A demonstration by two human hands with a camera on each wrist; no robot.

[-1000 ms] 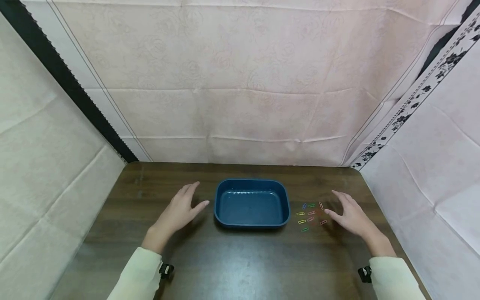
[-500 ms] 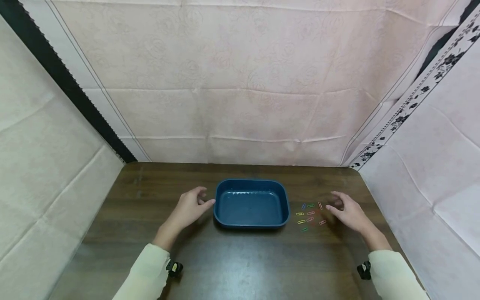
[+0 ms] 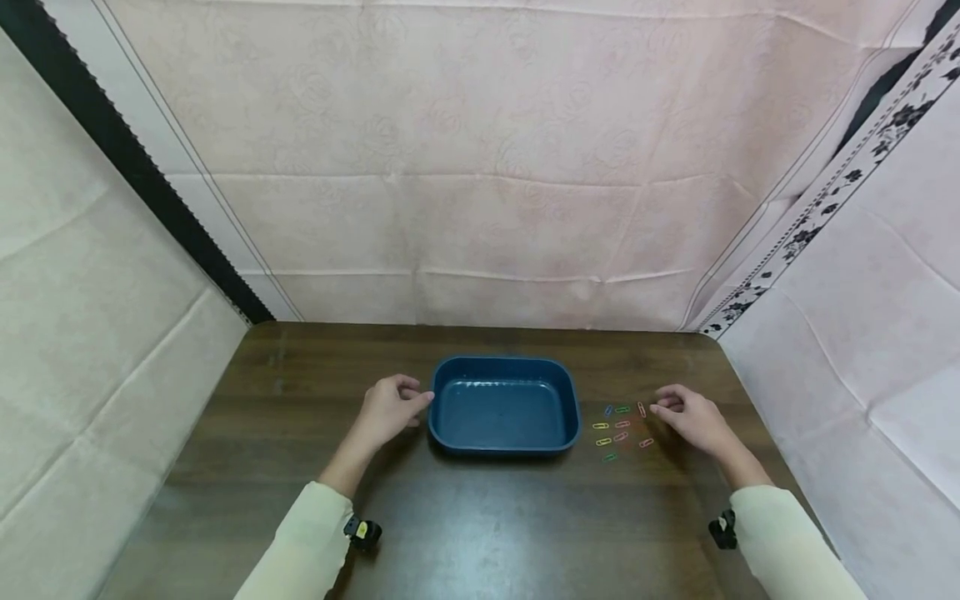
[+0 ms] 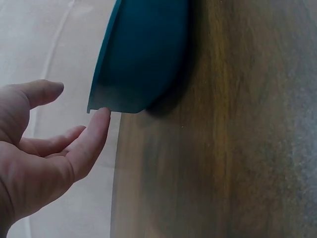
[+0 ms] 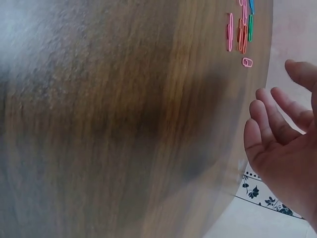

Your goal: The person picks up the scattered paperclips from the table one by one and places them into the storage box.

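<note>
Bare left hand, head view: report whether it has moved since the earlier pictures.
Yes: the bare left hand has moved rightward, closer to the glossy blue rectangular tray.

A dark-blue, rounded-rectangular tray [image 3: 504, 408] sits flat, open side up. Small multicoloured looped paper clips [image 3: 622, 425] lie scattered at its three o'clock.

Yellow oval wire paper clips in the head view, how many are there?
2: one yellow oval wire paper clip right of the blue rectangular tray, and a second yellow paper clip just below the first in the picture. None looks hidden.
</note>
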